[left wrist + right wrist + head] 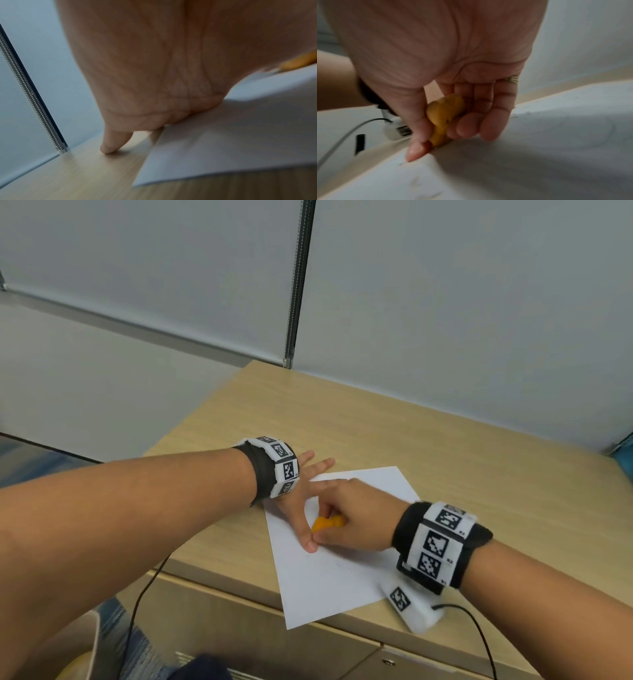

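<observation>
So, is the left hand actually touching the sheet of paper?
Touching. The left wrist view shows the left hand pressed down on the sheet of paper near its edge, no gap; one fingertip rests on the desk beside it.

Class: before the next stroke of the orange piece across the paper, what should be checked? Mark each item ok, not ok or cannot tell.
1. Left hand presses the white paper sheet flat: ok.
2. Right hand pinches the small orange lumpy piece: ok.
3. Piece touches the sheet: ok.
4. Sheet lies wholly on the light wooden desktop: not ok, its near corner overhangs the front edge.
5. Faint marks on the sheet legible: cannot tell.
</observation>
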`<control>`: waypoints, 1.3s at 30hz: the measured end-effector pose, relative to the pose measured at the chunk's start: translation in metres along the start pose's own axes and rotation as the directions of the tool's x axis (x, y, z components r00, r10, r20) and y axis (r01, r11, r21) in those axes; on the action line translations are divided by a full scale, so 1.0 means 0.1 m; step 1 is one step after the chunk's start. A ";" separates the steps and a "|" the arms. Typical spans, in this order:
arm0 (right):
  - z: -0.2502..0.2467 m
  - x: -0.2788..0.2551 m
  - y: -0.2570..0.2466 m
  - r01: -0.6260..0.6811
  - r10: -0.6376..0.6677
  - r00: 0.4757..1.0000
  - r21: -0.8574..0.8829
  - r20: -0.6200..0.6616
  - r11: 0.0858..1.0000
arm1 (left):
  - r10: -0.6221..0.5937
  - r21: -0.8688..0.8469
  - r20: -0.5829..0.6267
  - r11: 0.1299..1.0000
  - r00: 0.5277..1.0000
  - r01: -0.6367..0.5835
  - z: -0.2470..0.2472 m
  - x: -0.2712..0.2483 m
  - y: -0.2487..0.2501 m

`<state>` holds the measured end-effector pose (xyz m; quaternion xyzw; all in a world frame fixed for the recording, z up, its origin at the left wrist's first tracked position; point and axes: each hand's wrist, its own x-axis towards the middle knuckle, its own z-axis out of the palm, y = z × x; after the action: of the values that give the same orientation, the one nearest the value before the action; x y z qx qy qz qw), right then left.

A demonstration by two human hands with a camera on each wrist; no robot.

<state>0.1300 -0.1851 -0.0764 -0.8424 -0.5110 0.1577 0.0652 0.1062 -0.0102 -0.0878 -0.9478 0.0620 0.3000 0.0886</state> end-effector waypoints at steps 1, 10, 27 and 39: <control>0.01 -0.03 -0.03 0.028 -0.028 0.999 -0.001 0.026 1.000 | 0.001 0.008 0.000 1.000 1.000 -0.001 -0.01 0.00 0.01; -0.09 0.14 0.22 -0.175 0.170 0.980 -0.042 -0.108 0.984 | 0.003 -0.004 -0.005 1.000 1.000 -0.003 0.01 0.01 0.00; -0.20 0.17 0.23 -0.184 0.183 0.982 -0.020 -0.042 0.983 | 0.007 -0.037 -0.040 0.999 0.999 -0.009 0.06 0.04 -0.01; -0.26 0.21 0.26 -0.245 0.240 0.964 -0.032 -0.115 0.969 | 0.012 -0.028 -0.046 1.000 0.999 -0.013 0.08 0.07 -0.02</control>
<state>0.1698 -0.1772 -0.0634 -0.9073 -0.4034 0.1061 0.0542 0.1073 -0.0071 -0.0978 -0.9552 0.0657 0.2795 0.0719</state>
